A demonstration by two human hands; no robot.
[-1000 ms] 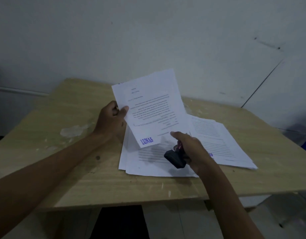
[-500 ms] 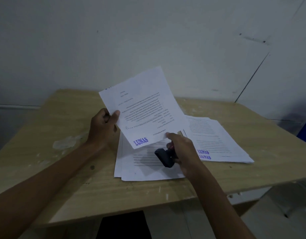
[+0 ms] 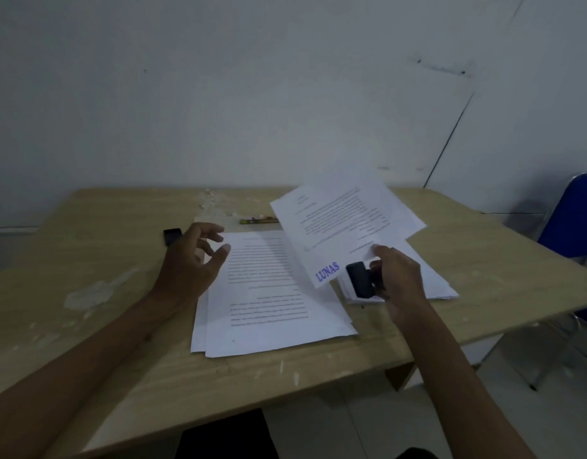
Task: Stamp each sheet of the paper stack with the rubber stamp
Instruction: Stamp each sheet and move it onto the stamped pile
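Observation:
A stack of printed sheets [image 3: 268, 293] lies on the wooden table [image 3: 119, 359] in front of me. My right hand [image 3: 398, 279] grips the black rubber stamp [image 3: 360, 279] and also pinches a sheet stamped with a blue "LUNAS" [image 3: 338, 233], which hangs tilted over a second pile [image 3: 434, 279] at the right. My left hand [image 3: 192, 263] hovers at the stack's left edge, fingers loosely spread, holding nothing.
A small black object [image 3: 172, 236] lies on the table behind my left hand. A pen or pencil [image 3: 259, 220] lies at the back. A blue chair [image 3: 570, 220] stands at the right. White smears mark the tabletop.
My left hand has let go of the stamped sheet. My right hand has carried that sheet to the right, over the second pile. The view has shifted, which brings the chair and the small black object into sight.

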